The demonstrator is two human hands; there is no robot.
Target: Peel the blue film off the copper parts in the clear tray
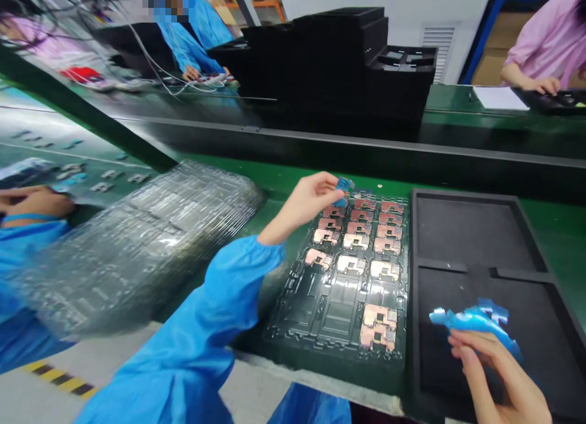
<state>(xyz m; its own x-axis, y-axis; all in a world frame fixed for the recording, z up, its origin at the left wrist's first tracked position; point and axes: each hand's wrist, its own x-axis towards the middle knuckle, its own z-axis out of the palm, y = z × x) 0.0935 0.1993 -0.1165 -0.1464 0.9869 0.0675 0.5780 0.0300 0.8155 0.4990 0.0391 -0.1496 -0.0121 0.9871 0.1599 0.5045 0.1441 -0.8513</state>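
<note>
My left hand [307, 199] pinches a small piece of blue film [343, 186] above the far left corner of a clear plastic tray [293, 314]. Rows of copper-coloured circuit boards [351, 264] sit in that tray's far pockets, and more lie at its near right corner. On the right, my right hand [499, 375] is closed on a crumpled bunch of blue film [476, 320]. It hangs over a black foam tray [467, 222] with raised edges and dividers. Whether a board lies under the left hand's film cannot be made out.
A tall stack of clear plastic trays [151, 235] stands at the left. Beside it is a co-worker's hand [36, 204]. Black bins [329, 64] rise behind the bench's ledge. Two more people work across the bench. A green post [91, 113] slants at left.
</note>
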